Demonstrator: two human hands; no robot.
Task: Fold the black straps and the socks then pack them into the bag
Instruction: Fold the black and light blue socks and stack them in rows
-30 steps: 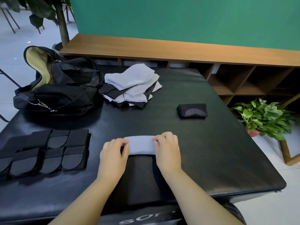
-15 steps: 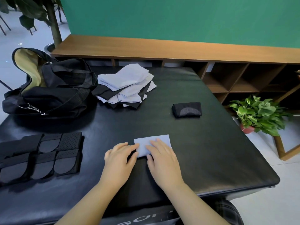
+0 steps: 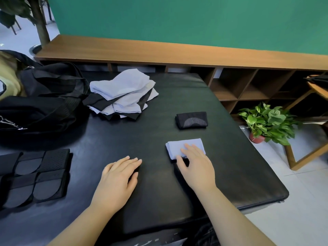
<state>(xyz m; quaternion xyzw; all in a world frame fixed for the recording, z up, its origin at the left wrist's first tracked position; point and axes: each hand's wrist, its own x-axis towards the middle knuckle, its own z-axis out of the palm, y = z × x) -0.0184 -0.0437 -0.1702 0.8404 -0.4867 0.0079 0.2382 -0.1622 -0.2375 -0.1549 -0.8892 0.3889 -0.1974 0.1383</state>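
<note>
A folded light-blue sock (image 3: 181,146) lies on the black table (image 3: 239,157), right of centre. My right hand (image 3: 195,166) rests on its near edge, fingers fairly straight on top and thumb at the near side. My left hand (image 3: 119,176) lies flat on the table to the left, holding nothing. A folded black sock (image 3: 191,120) sits just beyond the blue one. A pile of unfolded light-blue and black socks (image 3: 122,94) lies at the back. The black straps (image 3: 35,176) lie in rows at the left edge. The open black bag (image 3: 44,102) stands at the back left.
A low wooden shelf (image 3: 177,54) runs behind the table under a green wall. A potted green plant (image 3: 268,123) stands on the floor to the right, beside a wooden stand (image 3: 305,153). A tree trunk (image 3: 41,20) rises at the back left.
My right hand has slid the folded blue sock to the right, toward the black folded sock. My left hand has come off the sock and now lies flat on the table.
</note>
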